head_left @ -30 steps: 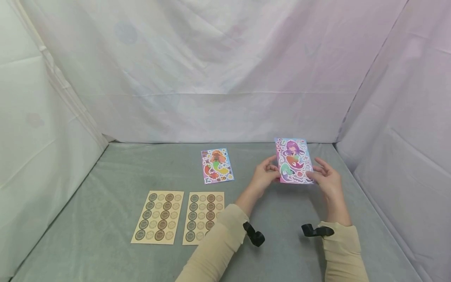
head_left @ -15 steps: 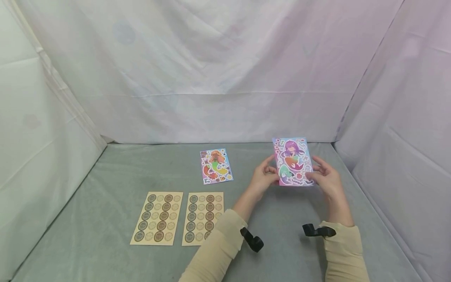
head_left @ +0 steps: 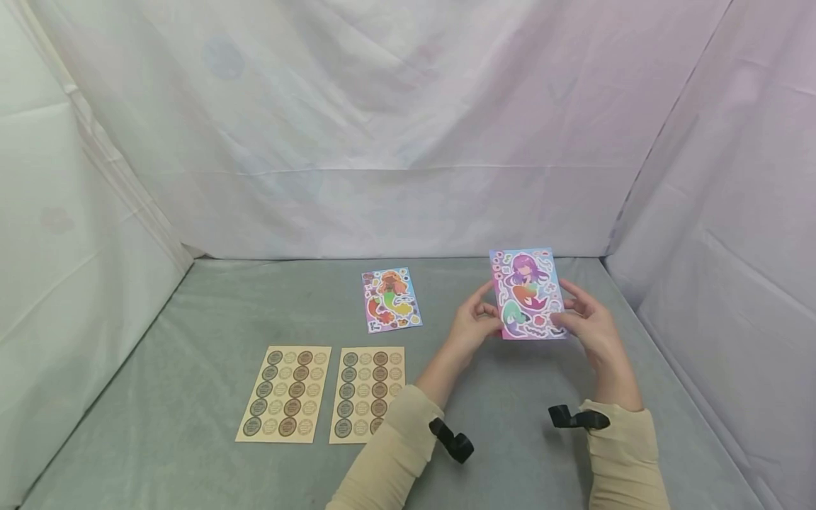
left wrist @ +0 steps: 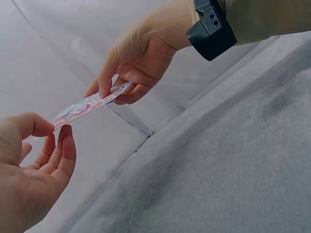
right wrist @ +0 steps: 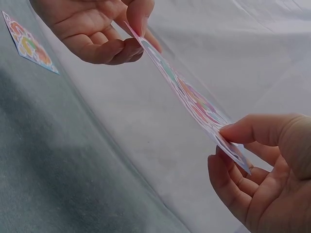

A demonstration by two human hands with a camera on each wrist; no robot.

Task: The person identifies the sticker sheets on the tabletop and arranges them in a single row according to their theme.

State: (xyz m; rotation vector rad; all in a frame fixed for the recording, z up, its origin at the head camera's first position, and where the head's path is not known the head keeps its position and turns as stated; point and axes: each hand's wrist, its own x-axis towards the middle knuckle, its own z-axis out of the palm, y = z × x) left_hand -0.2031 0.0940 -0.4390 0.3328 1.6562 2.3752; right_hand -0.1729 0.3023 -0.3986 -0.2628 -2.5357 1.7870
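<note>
The mermaid card with purple hair (head_left: 528,287) is sitting a little farther toward nine o'clock than a second ago, its lower edge hanging slightly nearer six; both my hands are shifting with it. My left hand (head_left: 470,326) is pinching it between thumb and fingers, between seven and eight o'clock on its edge. My right hand (head_left: 593,329) is pinching it at four o'clock, the thumb lying over the printed face. Between them they are holding it up off the table (head_left: 159,368), tilting toward me.

I am judging slipping the likeliest trouble: the card is looking thin, and either pinch loosening would be letting it swing or drop. Pushing my hands together could be bowing it, and my right thumb could be scuffing the print.

Farther out, the mermaid card with orange hair (head_left: 392,300) is lying at nine o'clock. Toward eight, the nearer label sheet (head_left: 355,354) and the farther label sheet (head_left: 283,394) are lying side by side, slightly apart. My left sleeve (head_left: 389,453) is covering a corner of the nearer one in my view; a dropping forearm could be dragging it.

The round labels are carrying lettering too small for reading; no brand is showing legibly.
</note>
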